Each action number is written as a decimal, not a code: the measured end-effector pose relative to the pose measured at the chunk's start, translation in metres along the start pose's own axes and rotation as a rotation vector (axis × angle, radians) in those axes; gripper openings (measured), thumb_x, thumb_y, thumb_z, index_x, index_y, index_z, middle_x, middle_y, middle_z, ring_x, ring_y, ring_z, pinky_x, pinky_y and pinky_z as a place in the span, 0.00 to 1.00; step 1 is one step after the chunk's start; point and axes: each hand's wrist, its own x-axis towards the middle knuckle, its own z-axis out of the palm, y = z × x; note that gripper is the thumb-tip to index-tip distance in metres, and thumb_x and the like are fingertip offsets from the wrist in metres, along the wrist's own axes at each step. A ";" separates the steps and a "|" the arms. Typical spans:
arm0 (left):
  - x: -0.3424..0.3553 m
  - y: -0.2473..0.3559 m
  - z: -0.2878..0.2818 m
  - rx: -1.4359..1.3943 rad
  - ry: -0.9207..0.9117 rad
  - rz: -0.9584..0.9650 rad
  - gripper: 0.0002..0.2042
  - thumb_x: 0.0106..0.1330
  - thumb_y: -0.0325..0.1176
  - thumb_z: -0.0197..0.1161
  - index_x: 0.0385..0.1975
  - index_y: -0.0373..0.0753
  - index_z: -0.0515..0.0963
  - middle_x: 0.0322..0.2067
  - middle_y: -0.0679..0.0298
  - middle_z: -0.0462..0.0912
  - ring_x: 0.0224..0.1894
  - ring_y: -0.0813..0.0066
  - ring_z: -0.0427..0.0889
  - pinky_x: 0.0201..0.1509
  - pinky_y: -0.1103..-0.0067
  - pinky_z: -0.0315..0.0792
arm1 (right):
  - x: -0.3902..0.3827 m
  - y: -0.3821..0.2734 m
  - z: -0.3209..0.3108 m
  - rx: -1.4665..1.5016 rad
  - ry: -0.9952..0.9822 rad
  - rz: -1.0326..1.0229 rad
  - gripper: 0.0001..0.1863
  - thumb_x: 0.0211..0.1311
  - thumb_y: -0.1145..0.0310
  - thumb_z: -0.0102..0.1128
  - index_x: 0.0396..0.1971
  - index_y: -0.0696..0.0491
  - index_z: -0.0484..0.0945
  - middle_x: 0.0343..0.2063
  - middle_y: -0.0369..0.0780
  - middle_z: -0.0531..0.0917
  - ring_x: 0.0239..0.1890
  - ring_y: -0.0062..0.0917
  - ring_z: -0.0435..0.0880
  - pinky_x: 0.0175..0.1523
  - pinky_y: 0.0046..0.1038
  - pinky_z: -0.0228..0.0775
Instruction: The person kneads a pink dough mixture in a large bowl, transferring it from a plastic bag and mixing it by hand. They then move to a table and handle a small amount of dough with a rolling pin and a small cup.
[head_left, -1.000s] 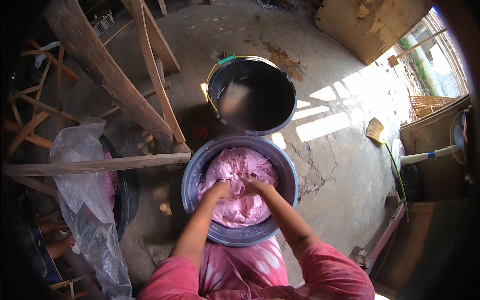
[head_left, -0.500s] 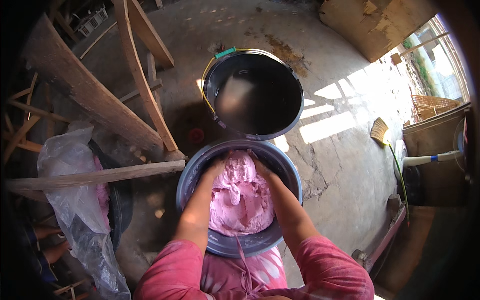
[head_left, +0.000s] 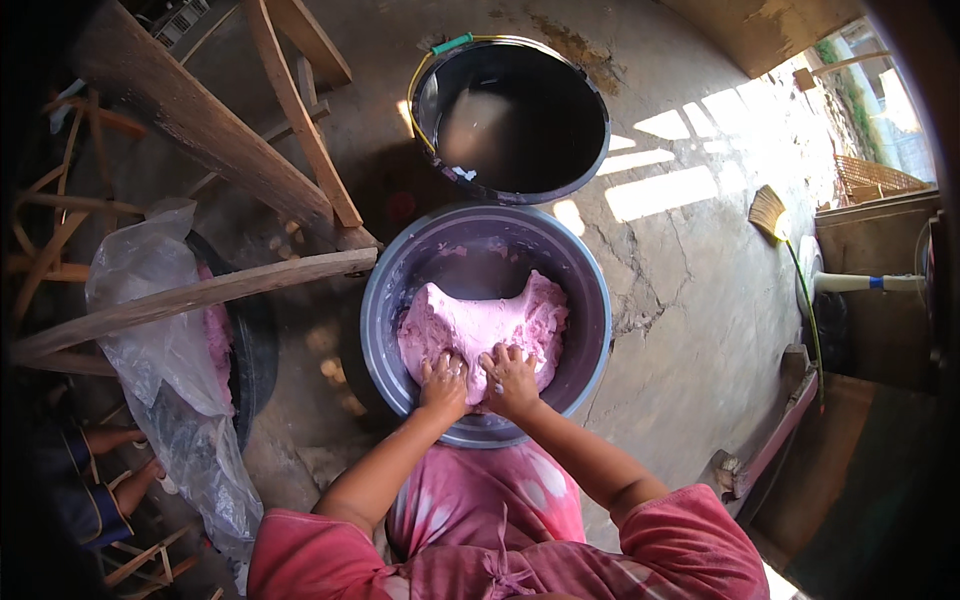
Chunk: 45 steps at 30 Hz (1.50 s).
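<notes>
A soft mass of pink dough (head_left: 480, 325) lies in a grey-blue plastic basin (head_left: 372, 300) in front of me. Its far side rises in two peaks, one left and one right. My left hand (head_left: 446, 383) grips the dough's near edge, fingers bent and pressed into it. Close beside it, my right hand (head_left: 511, 380) does the same, its fingertips partly sunk in the dough. Pink smears mark the fingers and the basin's inner wall.
Beyond the basin stands a black bucket (head_left: 560, 170) holding dark liquid. Wooden beams (head_left: 220, 290) reach in at left, above a plastic sheet (head_left: 150, 290) over a dark tub (head_left: 255, 340) with pink material. At right is a broom (head_left: 770, 215). Another person's legs (head_left: 130, 485) show lower left.
Both hands have come from the dough's far side to its near edge. The dough has changed from a folded heap to a wider mass with two peaks. My view has shifted slightly.
</notes>
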 end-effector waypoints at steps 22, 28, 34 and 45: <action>0.178 -0.088 -0.096 -0.441 -0.105 0.218 0.33 0.56 0.53 0.65 0.54 0.32 0.73 0.54 0.41 0.73 0.58 0.48 0.72 0.62 0.66 0.65 | 0.027 0.061 -0.001 0.656 0.309 0.143 0.48 0.43 0.57 0.73 0.63 0.63 0.59 0.62 0.61 0.60 0.66 0.51 0.59 0.68 0.40 0.57; 0.295 -0.050 -0.057 -0.480 -0.231 0.172 0.39 0.60 0.63 0.55 0.58 0.30 0.69 0.60 0.42 0.67 0.63 0.49 0.66 0.67 0.68 0.59 | 0.036 0.072 0.077 0.823 0.319 0.874 0.55 0.30 0.44 0.78 0.57 0.65 0.67 0.56 0.55 0.73 0.59 0.41 0.73 0.63 0.34 0.64; 0.313 -0.030 -0.031 -0.322 -0.320 0.046 0.50 0.56 0.74 0.45 0.64 0.31 0.61 0.66 0.45 0.55 0.69 0.52 0.55 0.72 0.69 0.51 | 0.080 0.093 0.107 0.744 0.320 0.786 0.48 0.38 0.49 0.74 0.59 0.59 0.67 0.59 0.53 0.70 0.61 0.42 0.69 0.65 0.35 0.62; 0.122 -0.049 -0.061 -1.055 -0.228 0.002 0.40 0.66 0.66 0.42 0.56 0.29 0.71 0.54 0.41 0.74 0.60 0.56 0.72 0.63 0.71 0.63 | -0.014 0.079 0.036 0.706 0.097 0.176 0.41 0.46 0.58 0.72 0.61 0.55 0.65 0.63 0.53 0.63 0.67 0.48 0.58 0.70 0.40 0.50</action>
